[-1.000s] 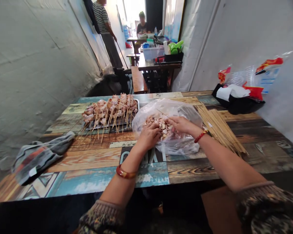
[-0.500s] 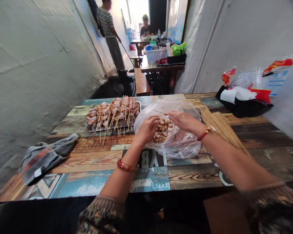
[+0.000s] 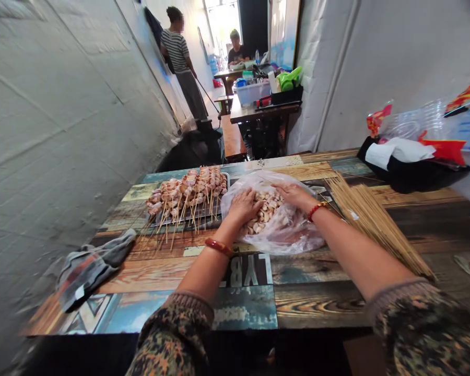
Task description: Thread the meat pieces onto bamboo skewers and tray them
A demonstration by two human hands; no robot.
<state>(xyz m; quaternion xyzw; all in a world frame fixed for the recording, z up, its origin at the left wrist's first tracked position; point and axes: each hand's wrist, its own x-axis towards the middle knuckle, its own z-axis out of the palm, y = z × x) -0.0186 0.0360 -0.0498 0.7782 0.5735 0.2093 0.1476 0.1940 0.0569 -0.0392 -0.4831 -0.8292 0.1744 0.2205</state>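
A clear plastic bag [image 3: 285, 240] lies opened out on the table, holding a heap of small pale pieces [image 3: 265, 213] whose kind I cannot tell. My left hand [image 3: 243, 206] rests on the bag's left side with its fingers stretched over the edge of the heap. On the far right of the heap, my right hand [image 3: 295, 196] is closed at the fingertips around what appears to be a thin bamboo skewer [image 3: 265, 179]. Left of the bag, a metal tray [image 3: 227, 180] bears many threaded meat skewers [image 3: 188, 190], their sticks pointing towards me.
Bare bamboo skewers [image 3: 376, 219] lie in a bundle on the right. Behind them sits a black bag [image 3: 411, 175] with plastic packaging. A grey cloth [image 3: 96, 266] is at the left. Beyond stand a bench [image 3: 233, 138], a table with tubs [image 3: 253, 94], and two people.
The view has shifted, so the table sits lower in the picture. My left hand has flattened from a curled pose above the pieces. My right hand stays at the heap's far right.
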